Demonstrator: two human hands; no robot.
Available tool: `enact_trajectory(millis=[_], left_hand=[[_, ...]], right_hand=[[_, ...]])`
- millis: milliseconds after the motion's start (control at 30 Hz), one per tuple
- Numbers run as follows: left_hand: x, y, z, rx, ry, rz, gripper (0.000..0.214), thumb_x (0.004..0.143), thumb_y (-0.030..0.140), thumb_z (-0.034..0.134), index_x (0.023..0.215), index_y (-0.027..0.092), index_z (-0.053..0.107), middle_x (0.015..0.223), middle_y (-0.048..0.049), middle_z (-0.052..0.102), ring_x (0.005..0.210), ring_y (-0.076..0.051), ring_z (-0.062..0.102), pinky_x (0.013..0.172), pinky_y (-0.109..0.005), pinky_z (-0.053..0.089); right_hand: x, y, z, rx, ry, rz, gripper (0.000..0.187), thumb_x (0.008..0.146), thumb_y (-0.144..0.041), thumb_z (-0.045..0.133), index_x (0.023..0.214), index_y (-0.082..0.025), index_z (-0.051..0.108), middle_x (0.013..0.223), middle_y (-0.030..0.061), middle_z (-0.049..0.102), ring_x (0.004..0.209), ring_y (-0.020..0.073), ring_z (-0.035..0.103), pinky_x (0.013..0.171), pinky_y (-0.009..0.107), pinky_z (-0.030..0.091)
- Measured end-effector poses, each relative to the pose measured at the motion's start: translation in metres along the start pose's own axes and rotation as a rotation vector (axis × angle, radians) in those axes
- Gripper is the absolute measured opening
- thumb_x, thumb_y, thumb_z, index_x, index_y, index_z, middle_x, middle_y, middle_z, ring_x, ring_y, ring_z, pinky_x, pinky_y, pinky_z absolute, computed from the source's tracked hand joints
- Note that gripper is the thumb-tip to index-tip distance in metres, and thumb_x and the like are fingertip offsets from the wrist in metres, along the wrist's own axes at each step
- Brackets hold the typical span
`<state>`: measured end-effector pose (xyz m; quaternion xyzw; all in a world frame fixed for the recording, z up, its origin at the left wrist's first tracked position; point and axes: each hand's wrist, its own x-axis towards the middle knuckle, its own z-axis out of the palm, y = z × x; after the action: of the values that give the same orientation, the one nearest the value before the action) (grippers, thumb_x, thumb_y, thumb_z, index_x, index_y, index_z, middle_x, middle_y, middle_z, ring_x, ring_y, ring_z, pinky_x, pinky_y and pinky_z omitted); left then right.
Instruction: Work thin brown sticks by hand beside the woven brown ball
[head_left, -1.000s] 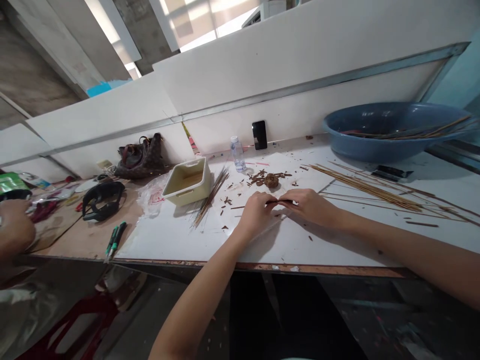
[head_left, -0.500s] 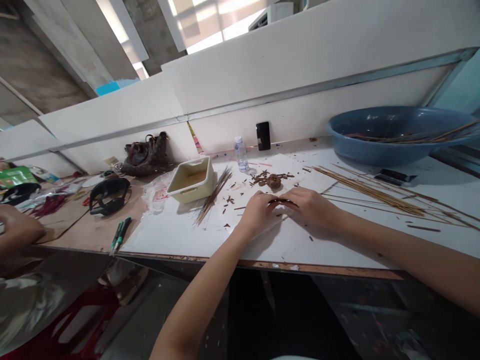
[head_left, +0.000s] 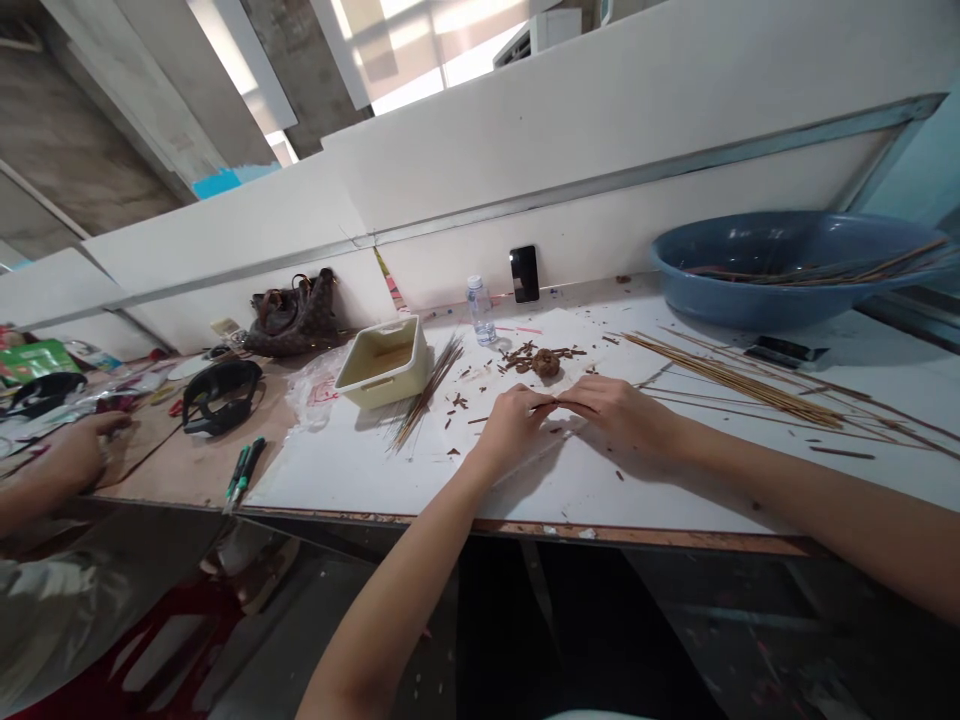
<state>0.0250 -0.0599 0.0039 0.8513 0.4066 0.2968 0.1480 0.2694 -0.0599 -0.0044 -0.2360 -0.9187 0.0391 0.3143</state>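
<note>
One long white-topped desk runs along a white partition beneath a concrete ceiling, with a blue basin of sticks at its far right. Near the desk's front edge, the left hand and right hand are curled and nearly closed, fingertips meeting. Together they pinch a thin brown stick, mostly hidden, its long axis lying sideways, roughly parallel to that edge. Just beyond lies a brown clump of shavings; to the right lies a loose bundle of long thin sticks.
</note>
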Motion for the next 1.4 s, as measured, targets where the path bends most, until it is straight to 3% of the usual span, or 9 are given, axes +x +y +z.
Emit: enact_trajectory(millis=[200,400,600,800,967,1133,1400], left_hand=[[0.0,0.001,-0.003,0.059,-0.004,-0.012,0.019,0.101,0.017,0.072,0.11,0.023,0.087,0.097,-0.0059,0.085,0.094,-0.025,0.069,0.084,-0.033,0.054],[0.0,0.002,-0.003,0.081,-0.035,-0.017,0.015,0.101,0.019,0.073,0.101,0.022,0.087,0.091,-0.0061,0.084,0.092,-0.025,0.069,0.082,-0.033,0.054],[0.001,0.003,-0.002,0.078,-0.054,-0.005,0.02,0.098,0.016,0.074,0.111,0.024,0.087,0.098,-0.0058,0.085,0.093,-0.025,0.068,0.084,-0.034,0.055],[-0.001,0.004,-0.003,0.07,-0.082,-0.02,0.016,0.099,0.018,0.074,0.105,0.024,0.087,0.093,-0.0061,0.084,0.096,-0.026,0.07,0.083,-0.033,0.055],[-0.001,0.004,-0.001,0.051,0.013,-0.115,0.021,0.096,0.018,0.079,0.116,0.021,0.08,0.104,-0.0075,0.082,0.097,-0.024,0.073,0.087,-0.034,0.055],[-0.001,0.003,-0.001,0.056,0.012,-0.118,0.008,0.097,0.015,0.075,0.096,0.023,0.074,0.092,-0.0043,0.076,0.094,-0.024,0.071,0.083,-0.033,0.054],[0.0,0.006,-0.001,0.041,-0.005,-0.124,0.008,0.1,0.017,0.072,0.1,0.023,0.077,0.096,-0.0051,0.077,0.095,-0.023,0.072,0.087,-0.033,0.055]], right_hand=[[0.001,0.012,0.012,-0.025,0.073,0.032,0.027,0.111,-0.024,0.055,0.13,-0.024,0.075,0.112,0.0113,0.082,0.101,0.0317,0.077,0.091,0.051,0.064],[0.001,0.015,0.019,-0.151,0.09,0.057,0.029,0.112,-0.04,0.06,0.131,-0.02,0.071,0.115,0.0161,0.081,0.103,0.0361,0.076,0.093,0.056,0.062],[0.003,0.005,0.015,-0.086,0.08,0.039,0.026,0.113,-0.029,0.053,0.127,-0.022,0.074,0.106,0.0126,0.081,0.095,0.0315,0.075,0.088,0.051,0.062],[0.003,-0.001,0.005,-0.108,-0.023,0.008,0.026,0.11,-0.022,0.056,0.126,-0.022,0.076,0.105,0.0107,0.083,0.093,0.0288,0.077,0.087,0.047,0.062],[0.005,0.006,0.006,-0.101,-0.027,-0.01,0.026,0.112,-0.021,0.053,0.126,-0.022,0.075,0.11,0.0106,0.084,0.094,0.0286,0.077,0.087,0.046,0.062],[0.006,0.01,0.011,-0.121,0.02,0.025,0.026,0.115,-0.036,0.056,0.129,-0.022,0.073,0.113,0.0126,0.083,0.1,0.032,0.076,0.089,0.05,0.062],[0.005,0.004,0.01,-0.068,0.044,0.044,0.024,0.112,-0.028,0.057,0.121,-0.023,0.079,0.102,0.0099,0.083,0.094,0.0294,0.076,0.084,0.047,0.063]])
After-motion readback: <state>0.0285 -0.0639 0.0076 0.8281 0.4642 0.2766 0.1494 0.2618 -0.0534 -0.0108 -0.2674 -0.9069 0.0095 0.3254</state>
